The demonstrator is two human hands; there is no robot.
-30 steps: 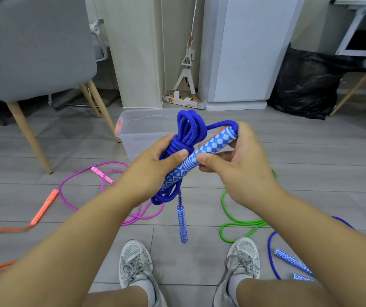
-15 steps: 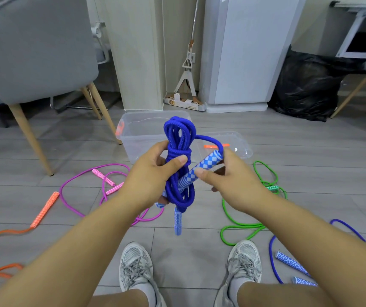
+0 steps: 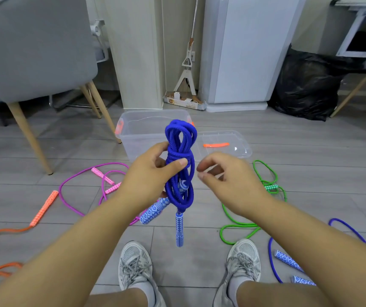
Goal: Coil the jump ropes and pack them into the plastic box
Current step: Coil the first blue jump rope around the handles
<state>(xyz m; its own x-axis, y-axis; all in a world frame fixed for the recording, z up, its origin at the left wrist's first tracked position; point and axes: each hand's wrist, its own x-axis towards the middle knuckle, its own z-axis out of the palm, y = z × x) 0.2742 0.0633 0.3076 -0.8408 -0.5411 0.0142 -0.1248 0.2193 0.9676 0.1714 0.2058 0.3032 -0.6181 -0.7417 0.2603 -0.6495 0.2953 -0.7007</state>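
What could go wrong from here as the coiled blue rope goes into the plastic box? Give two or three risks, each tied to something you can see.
1. Only the left hand has a grip on the blue coil; the right hand is off it, so loops may spring loose.
2. Its two patterned ends dangle and could catch on the plastic box rim.
3. The green rope lies by the right shoe: a likely trip.
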